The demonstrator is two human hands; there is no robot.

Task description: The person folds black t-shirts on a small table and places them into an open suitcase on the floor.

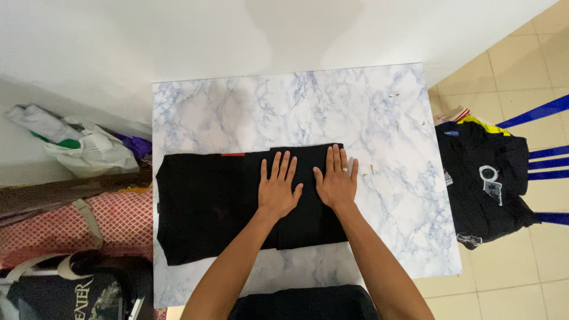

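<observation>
Both forearms reach up from the bottom edge. Left hand (277,188) and right hand (338,181) lie flat, fingers spread and gripping nothing, pressing the black garment (207,204) on the marble-patterned counter (385,118). Its right part looks already folded over into a doubled layer under the palms; the left part still lies single and unfolded, I judge.

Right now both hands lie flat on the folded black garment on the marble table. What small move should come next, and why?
Probably slide both palms outward to smooth the fold. The left hand and right hand press flat, side by side, on the doubled right part of the black garment, whose left part lies single and its lower edge slants on the marble table.
</observation>
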